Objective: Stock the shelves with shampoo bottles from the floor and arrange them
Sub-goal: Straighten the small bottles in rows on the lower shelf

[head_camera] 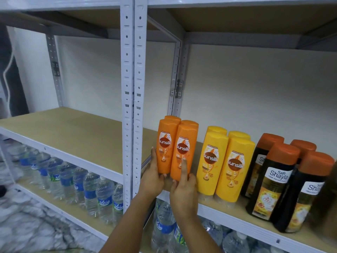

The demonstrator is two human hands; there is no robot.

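Squaring the front pair of orange bottles (176, 148) just left of the yellow bottles (226, 161) on the shelf (237, 214), the left hand (153, 178) cupped one and the right hand (184, 190) pressed the other; next likely called for restocking.

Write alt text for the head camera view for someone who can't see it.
Two bare hands, the left hand and right hand, steady the front pair of orange Sunsilk bottles on a shelf. Beside them stand yellow Sunsilk bottles and dark Safi Shayla bottles; water bottles fill the shelf below.
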